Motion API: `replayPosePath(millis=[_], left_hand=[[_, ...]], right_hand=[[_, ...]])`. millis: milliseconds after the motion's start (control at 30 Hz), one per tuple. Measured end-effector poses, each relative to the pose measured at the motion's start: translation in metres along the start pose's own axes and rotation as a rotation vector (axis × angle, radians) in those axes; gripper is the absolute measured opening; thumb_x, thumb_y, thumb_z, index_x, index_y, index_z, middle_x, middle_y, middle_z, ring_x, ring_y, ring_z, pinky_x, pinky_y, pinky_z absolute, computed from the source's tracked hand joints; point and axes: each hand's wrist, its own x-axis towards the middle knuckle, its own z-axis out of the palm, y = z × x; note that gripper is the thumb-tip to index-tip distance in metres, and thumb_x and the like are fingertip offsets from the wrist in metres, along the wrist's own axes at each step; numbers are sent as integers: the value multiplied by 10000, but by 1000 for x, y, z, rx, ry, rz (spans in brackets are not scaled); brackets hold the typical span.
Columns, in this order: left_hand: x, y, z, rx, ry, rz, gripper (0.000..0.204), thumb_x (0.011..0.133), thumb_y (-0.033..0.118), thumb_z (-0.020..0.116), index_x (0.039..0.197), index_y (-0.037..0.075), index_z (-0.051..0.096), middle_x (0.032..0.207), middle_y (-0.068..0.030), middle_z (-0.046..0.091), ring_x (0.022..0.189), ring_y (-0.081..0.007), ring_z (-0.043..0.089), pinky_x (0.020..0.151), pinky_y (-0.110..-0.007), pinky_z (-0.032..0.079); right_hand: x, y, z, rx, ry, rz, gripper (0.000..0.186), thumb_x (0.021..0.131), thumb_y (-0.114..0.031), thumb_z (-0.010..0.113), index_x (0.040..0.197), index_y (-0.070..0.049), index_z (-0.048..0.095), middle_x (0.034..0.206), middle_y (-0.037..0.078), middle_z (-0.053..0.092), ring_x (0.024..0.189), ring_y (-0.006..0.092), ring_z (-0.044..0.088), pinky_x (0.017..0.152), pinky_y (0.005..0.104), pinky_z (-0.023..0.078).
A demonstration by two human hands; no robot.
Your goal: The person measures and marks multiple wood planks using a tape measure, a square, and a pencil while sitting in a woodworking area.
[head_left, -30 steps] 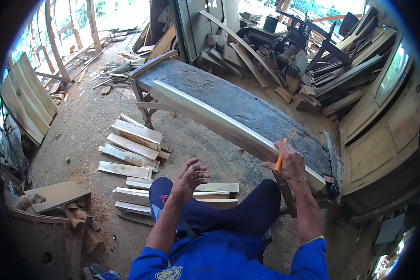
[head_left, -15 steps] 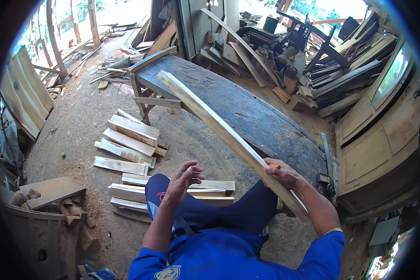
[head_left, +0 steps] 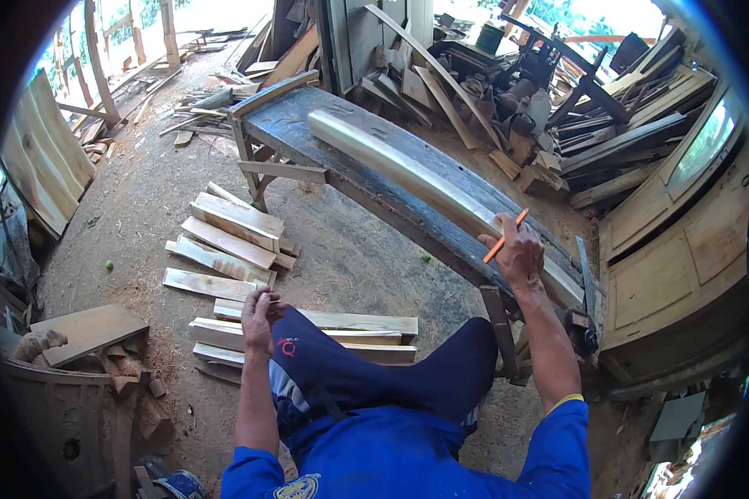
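The long board (head_left: 395, 166) now lies along and over the table (head_left: 283, 121) rather than tilted past its near edge, and the left hand (head_left: 262, 316) is farther left, near the short boards (head_left: 229, 244), fingers loosely curled, nothing visible in it. The right hand (head_left: 518, 249) grips the board toward its near end, an orange pencil (head_left: 494, 249) tucked in the fingers. It looks stiff, sturdy and fairly heavy — likely smooth-faced, so slightly slippery — and a mid-length hold should balance it better.
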Motion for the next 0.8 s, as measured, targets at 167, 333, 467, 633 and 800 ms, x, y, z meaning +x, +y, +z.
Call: replayPosePath(millis=[167,333,467,633,800], left_hand=[[6,-15,-50,46,160,61,260,1054,214,548,1245,40,575,1024,-83,651,800,-178,701,657,-279,564],[12,-27,-87,112,324,54,248,1060,230,528,1228,51,561,1006,-66,637,735,-156,670,611,-277,549],[9,-34,-116,147,445,46,222,1065,203,512,1213,46,563,937,-47,632,717,-123,645,591,-246,521],[-9,-65,-112,648,521,231,246,1018,159,579,1182,-15,636,1012,-94,660,943,-178,620,856,-307,509],[-60,-24,-91,1190,434,449,197,914,104,647,1085,6,659,1022,-148,648,953,-310,613,862,-401,491]], right_hand=[[-9,13,16,14,45,-83,503,797,-432,815,1135,-100,643,925,167,716,877,382,701,720,477,532],[-1,27,14,34,42,-62,454,798,-378,817,1118,-106,644,935,165,706,895,377,690,765,474,529],[-4,-19,-1,-60,407,-236,462,792,-272,819,1167,-75,632,1045,141,676,945,357,651,880,465,480],[-59,-108,96,482,-72,-536,499,798,-288,815,1209,-83,621,1102,179,668,1008,367,658,887,461,492],[-145,-149,262,441,-1051,-366,799,780,-585,775,1369,-104,530,1241,237,632,1111,407,645,905,490,519]])
